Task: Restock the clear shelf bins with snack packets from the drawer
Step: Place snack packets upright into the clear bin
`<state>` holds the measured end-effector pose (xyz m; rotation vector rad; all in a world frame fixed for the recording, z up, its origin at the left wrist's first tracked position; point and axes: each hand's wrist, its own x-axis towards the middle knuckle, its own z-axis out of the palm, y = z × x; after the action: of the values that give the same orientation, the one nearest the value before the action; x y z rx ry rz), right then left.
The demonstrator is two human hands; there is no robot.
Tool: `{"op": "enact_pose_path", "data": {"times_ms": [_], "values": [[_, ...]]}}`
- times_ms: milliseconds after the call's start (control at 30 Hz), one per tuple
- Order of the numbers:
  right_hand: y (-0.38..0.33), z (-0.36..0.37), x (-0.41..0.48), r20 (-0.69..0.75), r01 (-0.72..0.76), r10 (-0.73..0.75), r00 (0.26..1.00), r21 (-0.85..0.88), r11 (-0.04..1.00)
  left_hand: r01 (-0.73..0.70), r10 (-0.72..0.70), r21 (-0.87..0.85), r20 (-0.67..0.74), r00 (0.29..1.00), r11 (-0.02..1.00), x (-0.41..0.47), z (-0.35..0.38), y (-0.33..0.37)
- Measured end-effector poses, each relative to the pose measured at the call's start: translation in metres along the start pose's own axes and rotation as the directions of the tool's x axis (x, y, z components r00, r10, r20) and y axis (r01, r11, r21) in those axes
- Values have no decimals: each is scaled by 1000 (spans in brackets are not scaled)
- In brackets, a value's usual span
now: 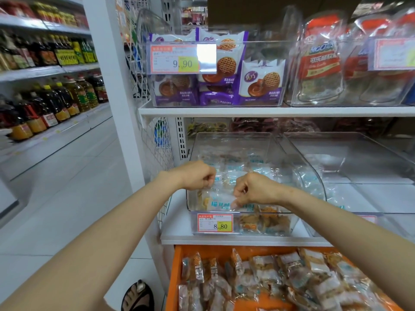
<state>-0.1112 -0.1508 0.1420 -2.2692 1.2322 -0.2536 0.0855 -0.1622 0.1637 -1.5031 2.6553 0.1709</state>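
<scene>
Snack packet (221,197) pinched by curled fingers of left hand (197,175) and right hand (251,189), inside clear bin (233,142).

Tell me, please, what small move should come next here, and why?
Probably let go: both the left hand and right hand seem to pinch a clear packet already low inside the clear bin, which looks only partly filled, and the orange drawer below holds plenty more.
</scene>
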Motion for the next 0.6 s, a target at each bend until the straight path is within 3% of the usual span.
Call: {"op": "enact_pose_path", "data": {"times_ms": [233,400,467,600], "values": [[-8,18,4,-108,29,-10,994,179,983,-18,-9,-205,-131,991,979,-6,1,-9],[-4,17,2,-92,35,-15,996,222,974,-43,46,-263,3,999,964,-18,-8,-11],[-1,16,1,-132,66,-36,991,234,970,6,6,-212,57,998,977,-22,-9,-13],[7,18,3,-116,122,-99,988,212,970,18,-20,101,22,1000,995,-23,3,-15]]}}
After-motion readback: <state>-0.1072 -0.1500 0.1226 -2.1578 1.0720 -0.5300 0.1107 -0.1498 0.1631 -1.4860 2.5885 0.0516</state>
